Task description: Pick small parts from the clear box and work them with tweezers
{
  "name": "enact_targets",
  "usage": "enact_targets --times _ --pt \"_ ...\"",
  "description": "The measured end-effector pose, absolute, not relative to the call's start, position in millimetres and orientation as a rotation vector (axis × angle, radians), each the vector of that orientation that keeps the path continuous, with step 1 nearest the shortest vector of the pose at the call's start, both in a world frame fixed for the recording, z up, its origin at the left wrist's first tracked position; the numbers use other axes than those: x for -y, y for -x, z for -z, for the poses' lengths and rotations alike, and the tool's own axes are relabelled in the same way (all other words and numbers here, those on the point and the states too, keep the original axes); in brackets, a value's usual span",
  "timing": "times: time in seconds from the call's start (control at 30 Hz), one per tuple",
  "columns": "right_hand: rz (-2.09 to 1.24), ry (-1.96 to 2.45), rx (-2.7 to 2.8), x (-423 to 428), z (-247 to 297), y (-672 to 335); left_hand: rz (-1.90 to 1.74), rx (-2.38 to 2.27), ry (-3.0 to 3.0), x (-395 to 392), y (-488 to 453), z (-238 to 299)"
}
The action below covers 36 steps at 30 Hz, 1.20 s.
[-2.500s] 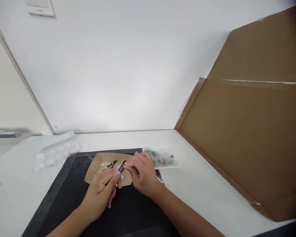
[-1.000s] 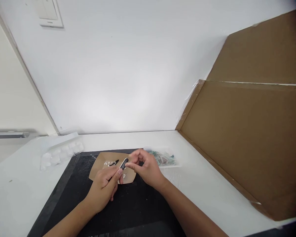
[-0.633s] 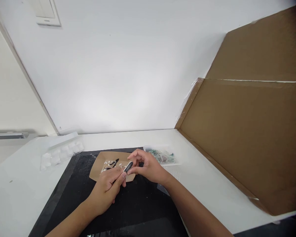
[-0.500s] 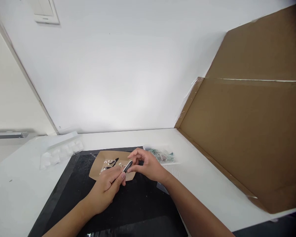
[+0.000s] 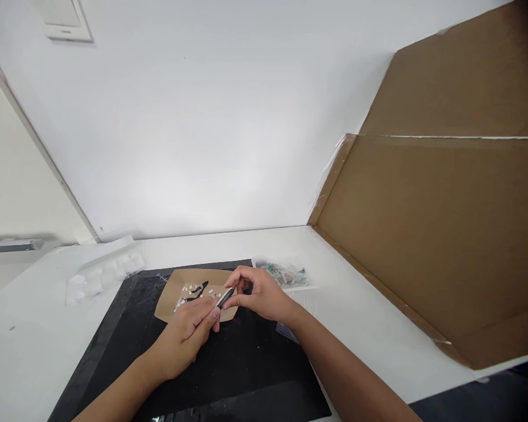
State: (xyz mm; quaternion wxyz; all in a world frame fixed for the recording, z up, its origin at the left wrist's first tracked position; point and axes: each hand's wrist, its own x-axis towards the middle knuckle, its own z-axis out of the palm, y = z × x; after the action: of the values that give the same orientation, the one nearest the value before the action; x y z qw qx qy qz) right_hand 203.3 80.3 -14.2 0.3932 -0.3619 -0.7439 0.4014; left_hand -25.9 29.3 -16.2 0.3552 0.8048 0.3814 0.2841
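A small slim black object with a pale edge [image 5: 225,298] is held tilted above the paper tray. My left hand [image 5: 188,334] is closed round its lower end, thumb on top. At the upper end, the thumb and forefinger of my right hand [image 5: 260,293] pinch it, the other fingers curled. Behind the hands, a brown paper tray [image 5: 167,296] holds several small white pieces [image 5: 210,291] and black strips [image 5: 199,289]. My left hand hides part of the tray's near side.
A black mat [image 5: 242,369] lies under the tray on the white table [image 5: 356,340]. To the right stands a clear container of greenish bits [image 5: 290,274]. A clear compartment box [image 5: 105,275] lies left. Cardboard [image 5: 431,234] rises at the right, a wall behind.
My right forefinger and thumb have closed onto the object's upper end; before, they were apart beside it. The whole view has shifted slightly.
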Motion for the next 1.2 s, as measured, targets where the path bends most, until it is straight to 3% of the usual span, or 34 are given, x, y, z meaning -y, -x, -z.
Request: enact_targets --times 0.27,0.7,1.2 --pt "-0.923 0.868 1.879 -73 -8 -214 -0.836 -0.957 -1.990 -27 23 15" --pt "-0.109 1.453 1.852 -111 7 -290 -0.827 -0.992 -2.160 -29 25 12" --pt "-0.330 1.566 1.874 -112 6 -326 -0.812 -1.021 -2.240 -26 23 13"
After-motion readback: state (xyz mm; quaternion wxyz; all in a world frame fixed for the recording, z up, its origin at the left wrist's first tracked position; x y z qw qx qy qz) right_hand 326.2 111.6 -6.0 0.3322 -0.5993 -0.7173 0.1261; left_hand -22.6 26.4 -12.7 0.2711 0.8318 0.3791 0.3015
